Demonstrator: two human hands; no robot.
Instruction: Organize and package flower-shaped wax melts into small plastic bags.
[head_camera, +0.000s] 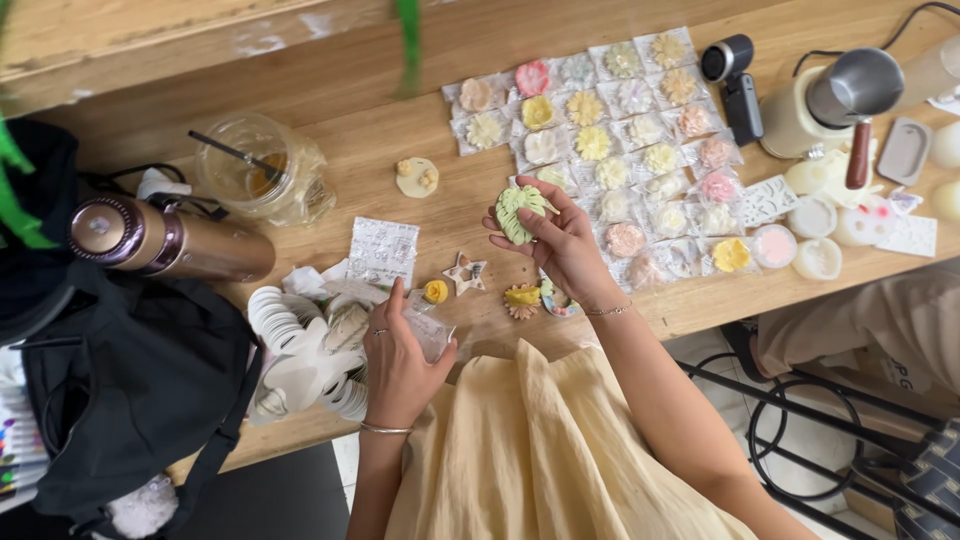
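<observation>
While your right hand (565, 240) pinches a green leaf-shaped piece (520, 208) between thumb and fingertips, it holds it just above the wooden table (400, 140), at about nine o'clock from the rows of bagged flower pieces (620, 150). Your left hand (398, 360) is closed around a small clear bag (430, 330), gripping it at the table's near edge. Between your hands lie a star piece (466, 273) and a small yellow flower (436, 291), with an orange flower (522, 299) just below your right wrist. At nine o'clock from your left hand sits a stack of white round tags (290, 350). Farther out toward ten o'clock stand a plastic cup (250, 170) and a bronze bottle (170, 240) lying on a black bag (140, 390).
</observation>
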